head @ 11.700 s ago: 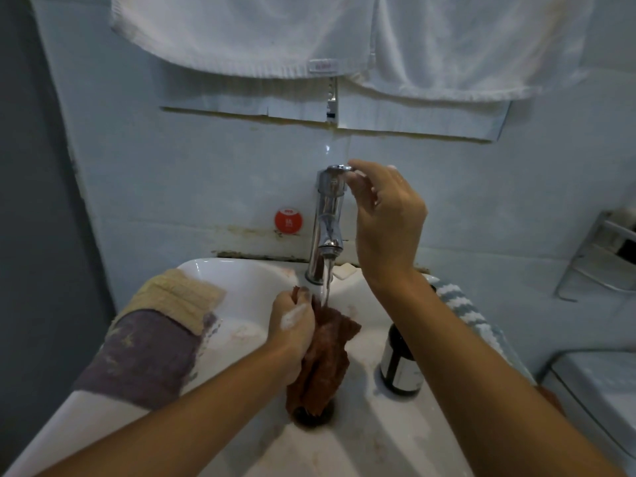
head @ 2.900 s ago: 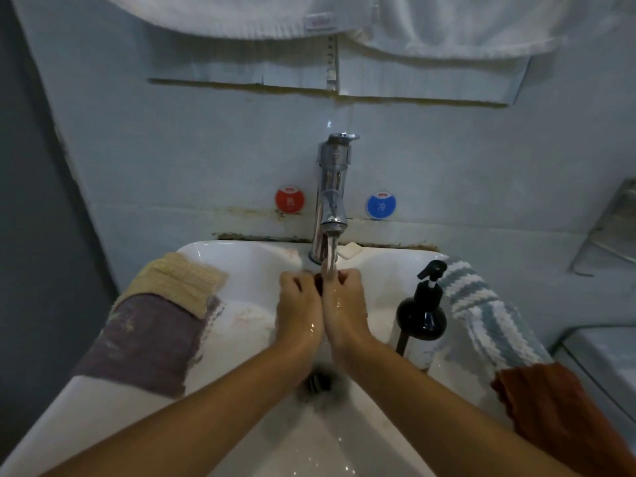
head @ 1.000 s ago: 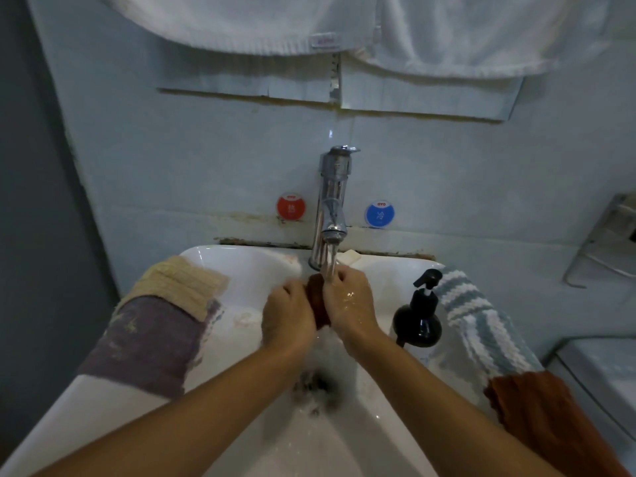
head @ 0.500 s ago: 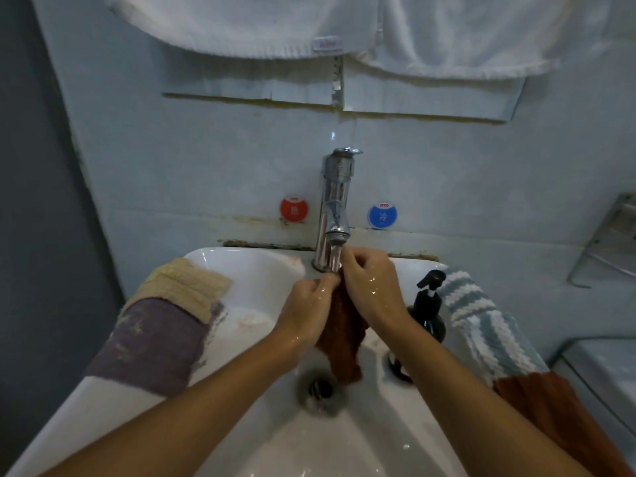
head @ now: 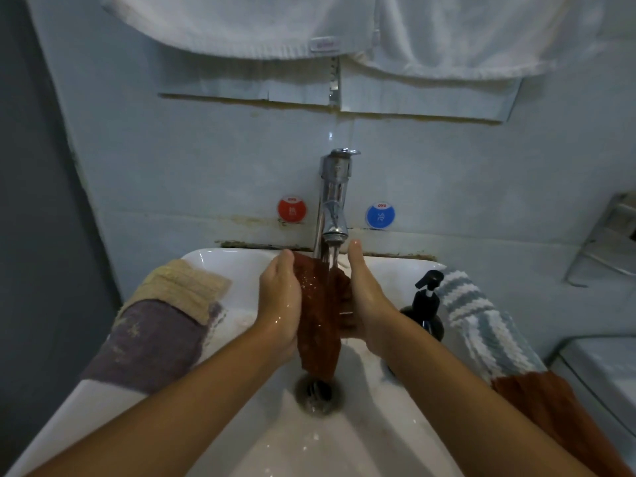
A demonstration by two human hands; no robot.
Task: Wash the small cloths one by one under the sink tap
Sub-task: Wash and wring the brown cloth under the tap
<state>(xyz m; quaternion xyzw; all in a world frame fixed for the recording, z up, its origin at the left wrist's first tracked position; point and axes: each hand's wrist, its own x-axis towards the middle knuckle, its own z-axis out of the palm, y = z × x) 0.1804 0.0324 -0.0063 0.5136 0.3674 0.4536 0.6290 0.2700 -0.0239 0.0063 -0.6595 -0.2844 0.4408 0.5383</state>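
Note:
A wet rust-red cloth point(head: 318, 325) hangs between my two hands under the running chrome tap point(head: 333, 204), its lower end dangling just above the drain point(head: 318, 390). My left hand point(head: 280, 301) holds its left side. My right hand point(head: 366, 297) presses its right side with the thumb up. Water streams onto the top of the cloth. On the left rim of the white sink point(head: 220, 259) lie a beige cloth point(head: 186, 287) and a purple cloth point(head: 151, 339). A blue-and-white striped cloth point(head: 481, 325) and another rust-red cloth point(head: 550, 407) lie on the right rim.
A black pump bottle point(head: 425, 308) stands on the sink just right of my right wrist. White towels point(head: 344, 25) hang on the wall above the tap. Red point(head: 292, 210) and blue point(head: 380, 215) round stickers flank the tap. A metal rack point(head: 609, 235) is on the right wall.
My hands have spread apart and opened the red cloth out flat under the stream; half a second ago they pinched it together right at the spout.

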